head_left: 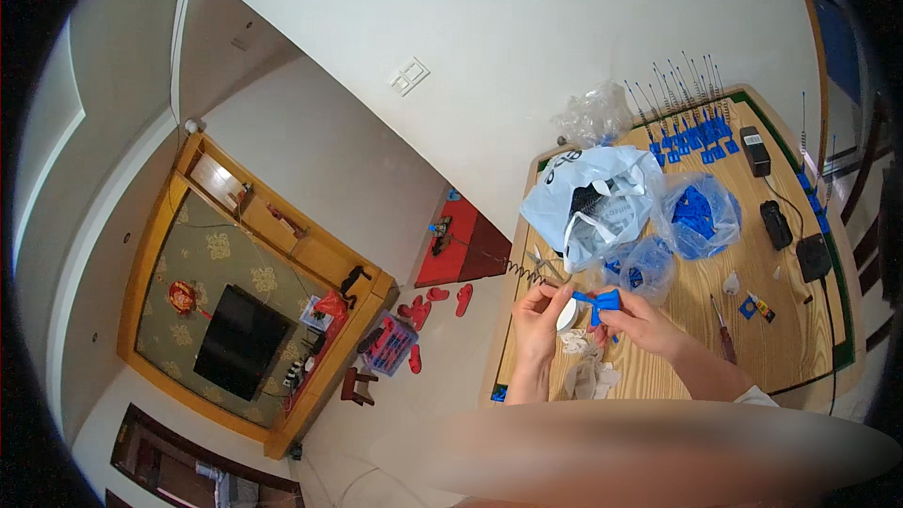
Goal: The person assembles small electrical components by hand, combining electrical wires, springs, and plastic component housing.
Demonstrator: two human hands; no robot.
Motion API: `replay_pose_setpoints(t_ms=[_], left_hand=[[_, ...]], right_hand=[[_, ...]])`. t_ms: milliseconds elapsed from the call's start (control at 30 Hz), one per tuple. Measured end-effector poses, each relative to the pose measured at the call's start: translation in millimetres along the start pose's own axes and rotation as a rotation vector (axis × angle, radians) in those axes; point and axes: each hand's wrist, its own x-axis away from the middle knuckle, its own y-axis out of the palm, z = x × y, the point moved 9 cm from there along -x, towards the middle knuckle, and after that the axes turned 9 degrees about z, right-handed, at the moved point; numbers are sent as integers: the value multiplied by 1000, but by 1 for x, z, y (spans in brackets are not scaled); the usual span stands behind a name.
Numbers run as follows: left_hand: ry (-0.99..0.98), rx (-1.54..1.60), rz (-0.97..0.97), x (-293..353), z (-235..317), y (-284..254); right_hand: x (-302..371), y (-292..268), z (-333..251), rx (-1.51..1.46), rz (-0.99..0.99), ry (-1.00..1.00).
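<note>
Here's my left hand [537, 322], fingertips pinched closed around one end of a dark spring [526, 272]; my right hand [645, 322] grips a blue plastic piece [602, 301], up between both hands, over the wooden table [668, 362], crumpled tissue [590, 379] just below!

**One table [785, 329], four bags [555, 202]**

I make it two hands, the left [538, 325] and the right [640, 325], with one blue piece [607, 303] between them. The bags split as one large pale one and three clear ones. There's one screwdriver [724, 337], one television [243, 343] and one stool [357, 386]. The spring-topped blue parts [691, 138] crowd too closely for an exact count; so do the red slippers [464, 299].
</note>
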Motion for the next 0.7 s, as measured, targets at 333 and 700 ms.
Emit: replay_pose_setpoints(t_ms=[333, 700], left_hand=[[-3, 32, -17, 1, 1, 3], [-5, 26, -26, 0, 1, 2]], right_hand=[[1, 1, -2, 3, 8, 11], [1, 2, -5, 17, 9, -8]])
